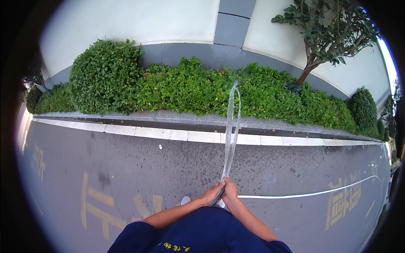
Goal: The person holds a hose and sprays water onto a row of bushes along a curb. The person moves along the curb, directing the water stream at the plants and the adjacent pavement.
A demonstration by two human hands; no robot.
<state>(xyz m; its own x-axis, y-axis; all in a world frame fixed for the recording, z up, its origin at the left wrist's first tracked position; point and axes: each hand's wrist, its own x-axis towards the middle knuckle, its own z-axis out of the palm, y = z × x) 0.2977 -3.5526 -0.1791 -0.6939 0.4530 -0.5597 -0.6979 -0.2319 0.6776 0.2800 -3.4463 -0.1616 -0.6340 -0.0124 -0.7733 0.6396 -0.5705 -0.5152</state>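
Observation:
Both of my hands are closed around a hose (217, 200) in front of my waist. My left hand (210, 193) grips it from the left side, while my right hand (231, 192) wraps it from the right near its mouth. From the hose end, water (232, 132) shoots forward in two strands over the kerb and comes down on a low green hedge (190, 88). A pale length of hose (300, 194) trails away to the right across the road; where it joins the held part is hidden by my hands and body.
A white kerb (202, 137) and a dark gutter run between the asphalt road (133, 158) and the stone planter edge (164, 116). A rounded bush (104, 76) and a small tree (307, 71) stand before a white-and-grey wall (177, 22). Yellow painted markings (101, 196) cover the road.

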